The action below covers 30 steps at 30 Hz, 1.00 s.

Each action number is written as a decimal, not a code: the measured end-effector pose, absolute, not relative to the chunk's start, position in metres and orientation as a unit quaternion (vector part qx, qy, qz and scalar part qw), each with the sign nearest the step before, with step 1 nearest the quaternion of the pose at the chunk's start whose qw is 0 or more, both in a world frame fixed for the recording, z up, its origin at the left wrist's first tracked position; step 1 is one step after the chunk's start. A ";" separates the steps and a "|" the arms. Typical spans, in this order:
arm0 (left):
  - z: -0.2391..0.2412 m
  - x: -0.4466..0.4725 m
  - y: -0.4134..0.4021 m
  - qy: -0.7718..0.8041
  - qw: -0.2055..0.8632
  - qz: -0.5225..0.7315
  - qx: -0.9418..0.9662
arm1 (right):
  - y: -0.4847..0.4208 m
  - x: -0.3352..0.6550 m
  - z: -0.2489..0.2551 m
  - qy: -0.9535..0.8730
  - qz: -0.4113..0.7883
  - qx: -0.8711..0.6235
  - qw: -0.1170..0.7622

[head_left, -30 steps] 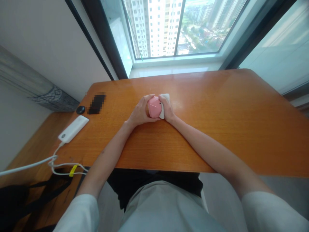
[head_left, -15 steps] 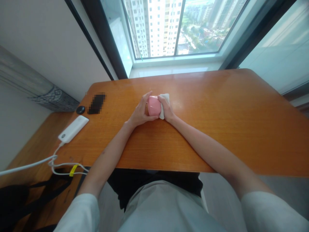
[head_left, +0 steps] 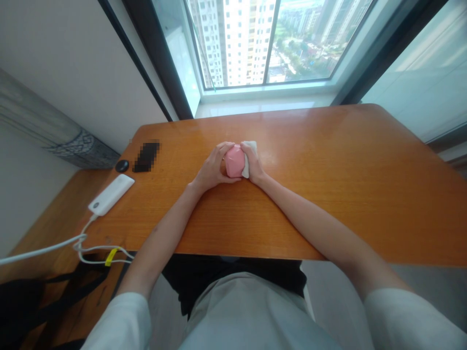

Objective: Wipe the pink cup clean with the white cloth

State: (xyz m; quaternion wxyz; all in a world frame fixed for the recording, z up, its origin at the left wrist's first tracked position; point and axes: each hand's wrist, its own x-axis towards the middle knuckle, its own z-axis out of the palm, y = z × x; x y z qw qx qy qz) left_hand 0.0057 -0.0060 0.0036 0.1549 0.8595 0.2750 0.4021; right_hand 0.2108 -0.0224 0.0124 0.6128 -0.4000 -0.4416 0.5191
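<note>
The small pink object point(head_left: 234, 162) is gripped from its left by the curled fingers of the left hand point(head_left: 210, 171) above the worktop point(head_left: 328, 184), while a white cloth point(head_left: 248, 156) (bunched) is pressed against its right side by the closed right hand point(head_left: 254, 167).

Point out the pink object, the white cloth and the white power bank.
pink object point(head_left: 233, 161), head view, on its top face between the hands.
white cloth point(head_left: 248, 146), head view, on its far upper corner.
white power bank point(head_left: 111, 194), head view, mid-body.
</note>
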 end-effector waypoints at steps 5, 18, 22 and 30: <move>0.010 0.009 -0.010 0.331 0.229 0.401 0.823 | -0.030 0.209 0.018 -0.451 0.512 -0.397 0.614; -0.014 0.003 0.004 0.277 0.263 0.409 0.829 | -0.036 0.210 0.024 -0.494 0.472 -0.413 0.602; -0.011 -0.002 0.005 0.243 0.157 0.387 0.876 | -0.033 0.209 0.025 -0.467 0.494 -0.408 0.609; 0.000 0.004 -0.008 0.264 0.142 0.404 0.864 | -0.031 0.209 0.022 -0.459 0.502 -0.403 0.613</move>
